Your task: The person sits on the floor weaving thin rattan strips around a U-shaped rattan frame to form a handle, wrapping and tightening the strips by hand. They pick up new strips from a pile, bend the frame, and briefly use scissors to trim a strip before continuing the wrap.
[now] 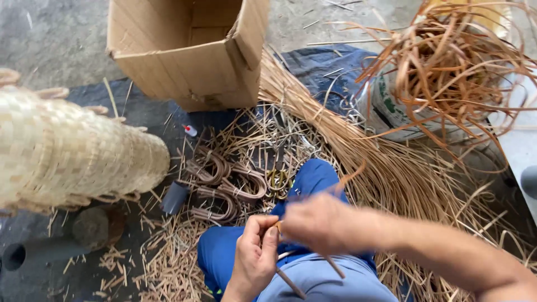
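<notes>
Pinching the thin cane strip (291,282) in both closed hands, left hand (254,257) lower, right hand (319,223) blurred above, strip running down-right over the lap.

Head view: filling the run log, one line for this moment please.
left hand: pinches cane strip | right hand: grips strip, blurred | woven basket left
</notes>
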